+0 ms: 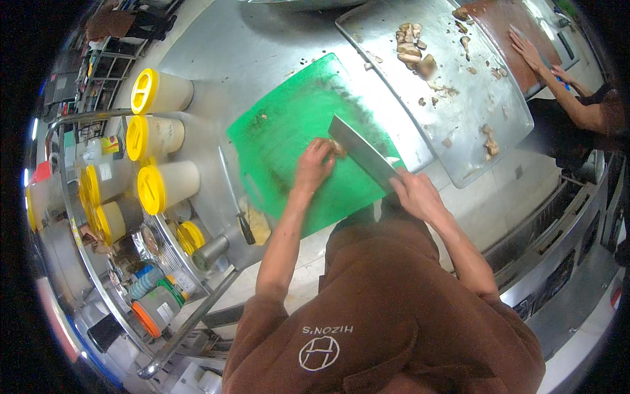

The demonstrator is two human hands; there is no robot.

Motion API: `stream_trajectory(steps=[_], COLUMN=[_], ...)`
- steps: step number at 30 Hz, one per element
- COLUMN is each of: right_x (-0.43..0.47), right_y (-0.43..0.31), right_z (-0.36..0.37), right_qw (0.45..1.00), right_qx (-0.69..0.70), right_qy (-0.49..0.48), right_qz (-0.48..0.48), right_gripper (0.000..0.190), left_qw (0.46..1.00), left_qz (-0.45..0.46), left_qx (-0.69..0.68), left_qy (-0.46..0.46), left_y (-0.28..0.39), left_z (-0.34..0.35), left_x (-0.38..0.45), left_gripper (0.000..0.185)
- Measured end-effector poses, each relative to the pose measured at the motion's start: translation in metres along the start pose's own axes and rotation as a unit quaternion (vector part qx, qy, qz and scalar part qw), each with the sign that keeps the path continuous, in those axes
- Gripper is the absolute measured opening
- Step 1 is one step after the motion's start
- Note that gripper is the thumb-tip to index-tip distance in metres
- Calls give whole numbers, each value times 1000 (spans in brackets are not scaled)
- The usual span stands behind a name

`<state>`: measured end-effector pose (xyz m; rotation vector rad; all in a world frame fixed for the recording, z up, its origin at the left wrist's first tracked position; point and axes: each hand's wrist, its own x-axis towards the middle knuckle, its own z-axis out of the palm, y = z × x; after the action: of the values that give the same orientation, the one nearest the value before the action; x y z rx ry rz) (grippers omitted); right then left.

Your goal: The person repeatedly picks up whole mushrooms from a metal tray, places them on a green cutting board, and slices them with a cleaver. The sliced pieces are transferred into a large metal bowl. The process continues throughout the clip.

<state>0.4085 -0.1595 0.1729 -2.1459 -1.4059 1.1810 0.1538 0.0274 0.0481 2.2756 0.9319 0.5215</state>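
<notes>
A green cutting board (280,133) with dark stains lies on the steel table in front of me. On it my left hand (315,165) presses a small light-brown food piece (337,148), fingertips curled close to the blade. My right hand (418,193) grips the handle of a broad cleaver (365,150), its blade slanting up and left over the board. A pale slice (392,160) shows just past the blade's right side. Whether the edge touches the food piece cannot be told.
A metal tray (443,133) with brown food pieces (409,47) sits right of the board. A honing steel (227,177) and yellowish cloth (257,224) lie left, near yellow-lidded tubs (170,184). At far right, a co-worker's hand (527,49) rests on a brown board (517,24).
</notes>
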Motion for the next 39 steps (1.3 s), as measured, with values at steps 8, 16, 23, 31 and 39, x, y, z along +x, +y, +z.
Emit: stream_trajectory(steps=[8,16,23,31,39], right_x=[-7,-9,-10,4,33], right_y=[-23,-25,-23,-23,-25], right_z=[3,5,9,3,12], right_qw=[1000,1000,1000,999,998], right_qx=[-9,-13,-9,-49,-53], right_qy=[3,24,10,-20,12], right_qz=[6,-14,13,-6,-45], right_gripper=[34,26,29,28,25], left_qw=[998,998,996,999,998], left_qz=[58,30,12,5,-11], left_qx=[-7,-25,-77,-47,-58], left_qy=[11,40,41,28,33], left_y=[-20,-24,-27,-31,-22], left_z=[0,5,8,10,12], left_x=[-4,-1,-7,-9,-1], left_gripper=[34,34,36,34,35])
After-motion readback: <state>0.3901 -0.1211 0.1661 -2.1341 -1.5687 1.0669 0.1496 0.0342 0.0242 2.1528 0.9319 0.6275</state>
